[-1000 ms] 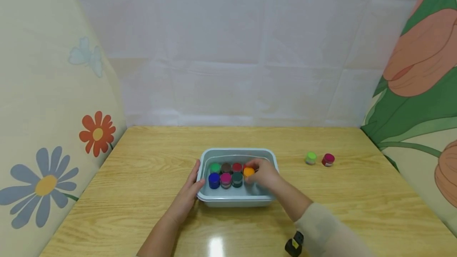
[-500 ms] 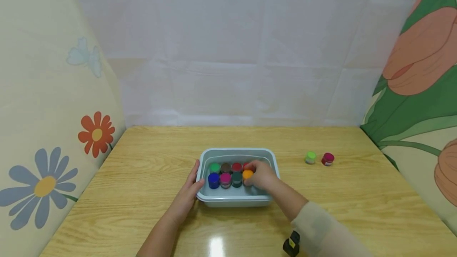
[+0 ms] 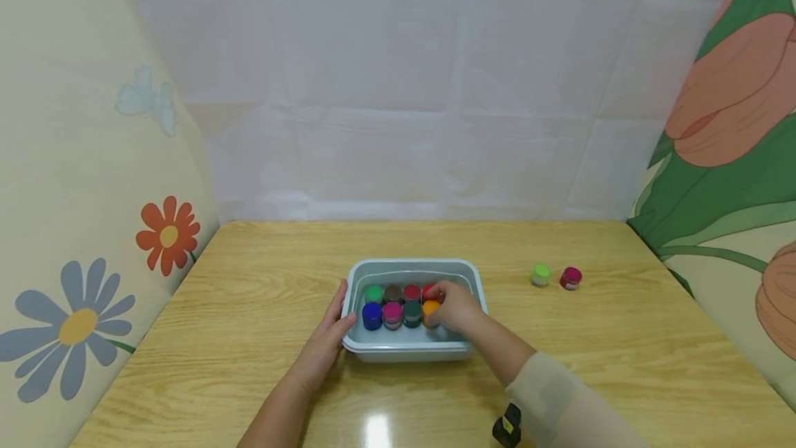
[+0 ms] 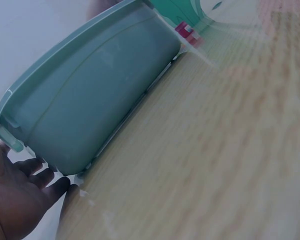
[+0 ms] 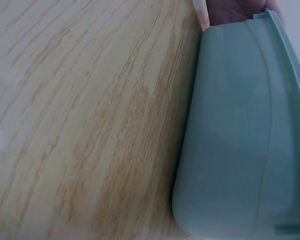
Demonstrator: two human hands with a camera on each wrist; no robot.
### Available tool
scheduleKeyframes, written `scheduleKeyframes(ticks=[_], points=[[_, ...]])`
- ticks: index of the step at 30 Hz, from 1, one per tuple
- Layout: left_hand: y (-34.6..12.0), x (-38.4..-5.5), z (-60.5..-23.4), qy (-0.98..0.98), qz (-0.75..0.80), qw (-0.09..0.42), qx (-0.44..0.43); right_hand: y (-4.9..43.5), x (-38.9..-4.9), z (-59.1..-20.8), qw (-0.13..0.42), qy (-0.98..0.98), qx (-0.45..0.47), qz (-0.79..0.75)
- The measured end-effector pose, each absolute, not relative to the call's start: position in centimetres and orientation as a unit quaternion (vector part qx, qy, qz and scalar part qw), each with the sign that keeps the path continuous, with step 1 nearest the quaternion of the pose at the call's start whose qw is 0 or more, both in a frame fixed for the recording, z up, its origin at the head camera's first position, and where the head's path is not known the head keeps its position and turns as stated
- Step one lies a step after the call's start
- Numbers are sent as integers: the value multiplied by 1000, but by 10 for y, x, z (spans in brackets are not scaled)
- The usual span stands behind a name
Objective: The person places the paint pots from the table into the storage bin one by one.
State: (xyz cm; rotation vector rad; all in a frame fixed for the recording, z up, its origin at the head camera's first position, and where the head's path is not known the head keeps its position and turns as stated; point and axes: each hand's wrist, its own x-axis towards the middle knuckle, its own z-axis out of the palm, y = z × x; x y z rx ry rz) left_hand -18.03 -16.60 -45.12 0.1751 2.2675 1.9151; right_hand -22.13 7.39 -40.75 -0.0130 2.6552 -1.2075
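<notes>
A pale blue-green plastic box [image 3: 410,347] stands on the table with small lidded jars in two rows. My left hand [image 3: 325,341] holds its left end, thumb over the rim and fingers outside; the left wrist view shows the fingers [image 4: 42,177] at the box's wall. Inside the box, my right hand [image 3: 463,308] pinches an orange-lidded jar [image 3: 430,310] at the front row's right end. Left of it stand dark green [image 3: 412,314], pink [image 3: 392,315] and blue [image 3: 372,316] jars. Behind are green [image 3: 374,294], brown [image 3: 392,294] and red [image 3: 412,293] ones, plus another red jar [image 3: 428,291], partly hidden by my fingers.
Right of the box, a lime-lidded jar [image 3: 541,275] and a crimson jar [image 3: 571,278] stand on the wooden table [image 3: 261,268]. A black object [image 3: 507,426] shows beside my right sleeve. White sheeting [image 3: 373,88] hangs behind, with flowered panels at both sides.
The orange-lidded jar has gone slightly lower and to the left in my right hand, lining up with the front row. My left hand keeps its hold on the box.
</notes>
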Motion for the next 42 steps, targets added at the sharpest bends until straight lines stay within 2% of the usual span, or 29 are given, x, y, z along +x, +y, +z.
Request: scheduleKeyframes(ticks=[6,14,23,42], points=[[-166,-180,-451,759,643,92,54,74,-219,-402,119,894,15,-432],[-167,-180,-452,757,646,91,50,82,-219,-389,85,891,-5,-447],[-167,-181,-453,758,643,94,49,102,-223,-377,76,871,-2,-485],[-165,-179,-449,754,648,90,52,193,-236,-385,-16,854,53,-518]])
